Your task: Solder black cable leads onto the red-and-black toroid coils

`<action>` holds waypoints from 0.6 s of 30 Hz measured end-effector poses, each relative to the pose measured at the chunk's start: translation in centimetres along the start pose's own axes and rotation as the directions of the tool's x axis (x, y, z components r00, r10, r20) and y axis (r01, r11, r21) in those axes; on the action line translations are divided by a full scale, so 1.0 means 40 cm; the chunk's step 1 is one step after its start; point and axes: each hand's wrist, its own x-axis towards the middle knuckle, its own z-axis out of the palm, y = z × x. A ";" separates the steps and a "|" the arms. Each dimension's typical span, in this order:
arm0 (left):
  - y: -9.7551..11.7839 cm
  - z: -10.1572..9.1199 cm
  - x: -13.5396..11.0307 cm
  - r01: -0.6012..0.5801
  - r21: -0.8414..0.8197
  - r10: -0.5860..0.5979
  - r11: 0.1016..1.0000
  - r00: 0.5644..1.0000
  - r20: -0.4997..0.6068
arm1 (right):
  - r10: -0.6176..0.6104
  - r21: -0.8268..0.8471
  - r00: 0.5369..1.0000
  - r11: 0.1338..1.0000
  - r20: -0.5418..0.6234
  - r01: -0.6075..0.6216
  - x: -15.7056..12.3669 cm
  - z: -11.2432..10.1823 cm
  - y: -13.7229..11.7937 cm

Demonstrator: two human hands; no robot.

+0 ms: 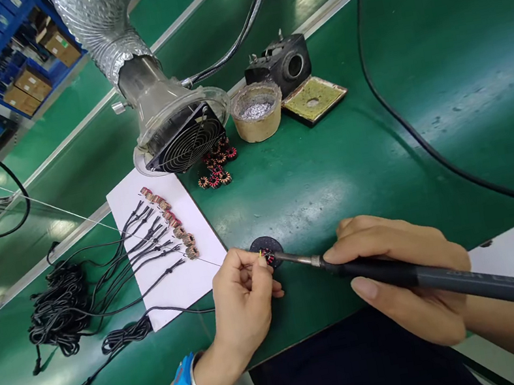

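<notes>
My right hand point(401, 276) is closed around a dark soldering iron point(452, 281), whose metal tip touches a small wound coil point(269, 257) on a black round pad point(266, 245). My left hand point(243, 298), with a blue watch on its wrist, pinches a thin solder wire point(92, 218) and brings its end to the same coil. The wire runs off to the upper left across the table.
A white sheet point(174, 287) holds a row of coils with black leads point(146, 238); a bundle of black wires point(58, 307) lies left. A fume extractor fan point(185, 140), loose coils point(215, 166), a solder pot point(257, 111) and an iron stand with sponge point(296, 76) stand behind.
</notes>
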 end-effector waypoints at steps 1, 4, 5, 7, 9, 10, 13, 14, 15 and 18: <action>0.000 0.000 0.000 0.002 -0.001 -0.002 1.000 1.000 -0.002 | -0.001 0.006 1.000 1.000 -0.002 0.001 -0.001 0.001 0.000; 0.000 0.000 0.000 0.005 0.003 -0.005 1.000 1.000 -0.007 | -0.015 0.026 1.000 1.000 -0.020 0.016 -0.003 0.002 0.001; 0.000 0.000 0.000 0.005 0.007 -0.005 1.000 1.000 -0.008 | -0.018 0.027 0.999 0.999 -0.031 0.019 -0.005 0.001 0.001; 0.001 -0.001 0.000 0.007 0.014 -0.007 1.000 1.000 -0.010 | -0.009 0.018 1.000 1.000 -0.028 0.010 -0.007 -0.002 0.000; 0.001 -0.001 0.000 0.007 0.020 -0.006 1.000 1.000 -0.013 | 0.000 0.002 1.000 1.000 -0.019 0.000 -0.009 -0.006 -0.001; 0.001 -0.001 0.000 0.006 0.022 -0.006 1.000 1.000 -0.014 | 0.002 -0.006 1.000 1.000 -0.012 -0.002 -0.009 -0.008 -0.001; -0.002 -0.001 0.000 0.008 0.009 -0.008 1.000 1.000 -0.016 | -0.007 -0.013 1.000 1.000 -0.019 0.007 -0.008 -0.008 -0.001; -0.003 -0.001 0.000 0.009 0.001 -0.009 1.000 1.000 -0.015 | -0.010 -0.011 1.000 1.000 -0.024 0.010 -0.007 -0.007 0.000; -0.004 -0.001 0.000 0.009 -0.005 -0.009 1.000 1.000 -0.013 | -0.012 -0.009 0.999 1.000 -0.032 0.012 -0.006 -0.006 0.001; -0.005 -0.003 0.000 0.006 -0.007 -0.006 1.000 1.000 -0.005 | -0.016 -0.002 0.999 1.000 -0.040 0.016 -0.004 -0.004 0.002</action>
